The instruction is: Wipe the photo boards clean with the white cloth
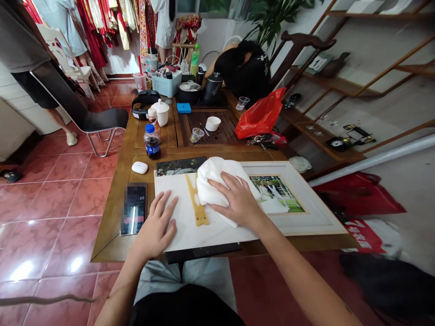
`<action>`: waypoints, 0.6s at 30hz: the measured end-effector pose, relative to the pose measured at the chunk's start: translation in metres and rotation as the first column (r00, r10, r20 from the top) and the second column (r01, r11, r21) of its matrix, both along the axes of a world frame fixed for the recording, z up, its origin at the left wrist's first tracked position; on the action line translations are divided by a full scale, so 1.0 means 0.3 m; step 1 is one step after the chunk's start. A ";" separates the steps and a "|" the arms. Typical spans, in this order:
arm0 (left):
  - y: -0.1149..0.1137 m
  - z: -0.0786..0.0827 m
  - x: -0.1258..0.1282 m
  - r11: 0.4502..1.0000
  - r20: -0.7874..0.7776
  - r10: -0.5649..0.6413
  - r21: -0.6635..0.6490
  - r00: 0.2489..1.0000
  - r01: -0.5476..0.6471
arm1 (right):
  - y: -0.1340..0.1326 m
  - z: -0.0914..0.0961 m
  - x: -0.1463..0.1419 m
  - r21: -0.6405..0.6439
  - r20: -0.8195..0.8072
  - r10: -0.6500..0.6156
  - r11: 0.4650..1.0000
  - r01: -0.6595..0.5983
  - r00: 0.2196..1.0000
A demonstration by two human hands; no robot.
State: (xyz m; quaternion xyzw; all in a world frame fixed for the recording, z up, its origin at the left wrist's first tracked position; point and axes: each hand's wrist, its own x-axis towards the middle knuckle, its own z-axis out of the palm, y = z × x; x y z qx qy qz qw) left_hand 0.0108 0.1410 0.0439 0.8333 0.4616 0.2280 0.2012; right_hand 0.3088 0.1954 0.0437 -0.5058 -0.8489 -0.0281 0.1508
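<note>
My left hand point(157, 225) lies flat, fingers spread, on the left edge of a white board point(190, 226) on the wooden table point(112, 226). My right hand point(238, 199) presses down on a bunched white cloth point(212, 181) lying on that board, its fingers curved over the cloth. A yellow plastic ruler point(197, 206) lies on the board between my hands. To the right of the cloth lies a white picture frame point(312, 213) holding a photo point(277, 194) of a couple.
A phone point(133, 208), a white earbud case point(139, 167) and a dark drink bottle point(152, 141) sit left of the board. Farther back are a tea tray with cups point(213, 123), a kettle point(212, 86), a red plastic bag point(260, 115) and keys. A person rests head-down at the far end; a chair stands left.
</note>
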 end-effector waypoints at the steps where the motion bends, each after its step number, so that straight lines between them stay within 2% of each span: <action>1: 0.000 0.001 0.000 1.000 0.003 -0.001 0.001 1.000 0.001 | -0.020 -0.004 0.003 0.010 -0.007 0.009 1.000 -0.009 1.000; 11: 0.002 -0.001 0.000 1.000 0.003 -0.004 -0.011 1.000 0.004 | -0.233 -0.003 0.026 0.051 -0.027 0.071 0.996 -0.070 0.997; 18: -0.004 0.009 -0.001 0.999 0.018 0.014 0.035 1.000 -0.015 | -0.321 0.016 0.041 0.123 -0.062 0.182 0.977 -0.174 0.981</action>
